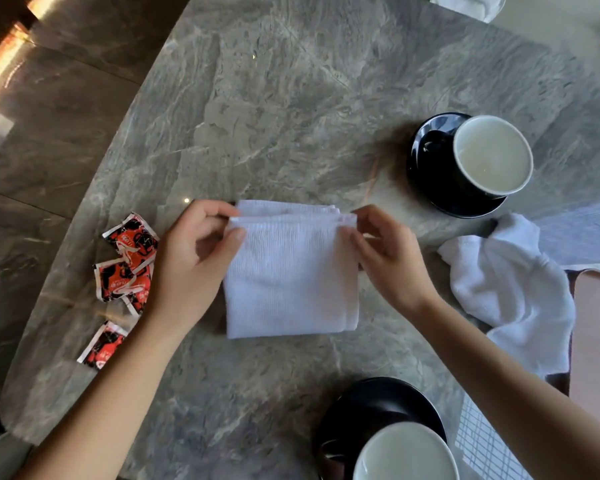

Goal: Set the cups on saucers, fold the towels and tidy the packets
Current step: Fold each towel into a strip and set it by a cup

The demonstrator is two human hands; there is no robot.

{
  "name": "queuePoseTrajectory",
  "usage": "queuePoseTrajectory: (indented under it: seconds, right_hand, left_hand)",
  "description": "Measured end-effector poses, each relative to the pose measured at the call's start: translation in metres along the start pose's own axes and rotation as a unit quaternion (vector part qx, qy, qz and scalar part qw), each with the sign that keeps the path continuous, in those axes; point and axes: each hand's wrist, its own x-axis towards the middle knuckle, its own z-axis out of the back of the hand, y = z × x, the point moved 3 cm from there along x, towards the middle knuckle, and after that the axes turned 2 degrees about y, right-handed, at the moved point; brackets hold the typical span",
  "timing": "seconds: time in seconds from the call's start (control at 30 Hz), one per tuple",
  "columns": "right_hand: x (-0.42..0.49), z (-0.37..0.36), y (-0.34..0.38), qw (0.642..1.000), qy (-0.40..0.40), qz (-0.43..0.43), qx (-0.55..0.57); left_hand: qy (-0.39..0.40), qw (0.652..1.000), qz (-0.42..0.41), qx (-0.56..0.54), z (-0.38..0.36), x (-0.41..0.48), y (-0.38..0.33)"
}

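**Table contents: one towel mid-fold, cups seated, packets loose**

1. Grey veined marble table point(291, 98), rounded corner at lower left. Bears every item below.

2. White ribbed cloth towel, folded into a rectangle point(288, 282). Lies flat at the table's middle, layered edges along its far side. The left hand point(194, 258) pinches its far-left corner between thumb and forefinger; the right hand point(388, 251) pinches its far-right corner the same way. Both hands are closed on the cloth.

3. White cloth towel, crumpled and unfolded point(510, 289). Heaped at the right edge of the table, near the right forearm, well apart from the folded one.

4. Black cup with pale interior point(492, 155), far right. Stands on a black glossy round saucer point(426, 174), off-centre toward the saucer's right side.

5. Second black cup with pale interior point(406, 452), at the near edge, partly cut off by the frame. Stands on a second black round saucer point(371, 403).

6. Red, black and white printed sachet packets point(125, 268), at least three. Scattered near the table's left edge, just beside the left hand, two overlapping, one point(101, 346) apart and nearer.
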Motion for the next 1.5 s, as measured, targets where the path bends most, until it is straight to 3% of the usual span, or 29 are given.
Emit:
queuePoseTrajectory:
  seconds: [0.23,0.43,0.53,0.6,0.67,0.73,0.8,0.93,1.17,1.5]
  right_hand:
    - [0.026,-0.009,-0.006,0.996,-0.058,0.004,-0.067]
    - [0.026,-0.014,-0.007,0.994,-0.089,-0.018,-0.058]
    - [0.021,-0.010,0.010,0.969,-0.107,0.064,-0.213]
    - [0.014,-0.019,0.025,0.939,-0.069,0.163,-0.297]
    - [0.004,-0.040,0.032,0.911,0.030,0.213,-0.353]
    - [-0.005,-0.058,0.028,0.888,0.125,0.196,-0.396]
    - [-0.008,-0.065,0.019,0.882,0.167,0.168,-0.408]
    - [-0.007,-0.071,0.008,0.879,0.163,0.177,-0.410]
    - [-0.004,-0.061,-0.003,0.874,0.152,0.200,-0.416]
    - [-0.007,-0.037,-0.025,0.855,0.167,0.180,-0.457]
  left_hand:
    - [-0.035,0.997,-0.009,0.071,-0.002,0.034,0.020]
    - [-0.044,0.983,-0.012,0.180,-0.007,0.040,0.020]
    - [-0.069,0.950,-0.056,0.298,-0.003,0.036,0.010]
    - [-0.042,0.934,-0.108,0.337,-0.008,0.031,0.000]
    - [0.026,0.912,-0.160,0.378,-0.020,0.022,-0.004]
    - [0.096,0.893,-0.170,0.406,-0.030,0.012,0.004]
    - [0.147,0.871,-0.147,0.446,-0.031,0.003,0.018]
    - [0.197,0.826,-0.135,0.511,-0.028,0.001,0.040]
    - [0.189,0.802,-0.136,0.550,-0.023,0.000,0.048]
    - [0.176,0.814,-0.087,0.546,-0.008,-0.007,0.051]
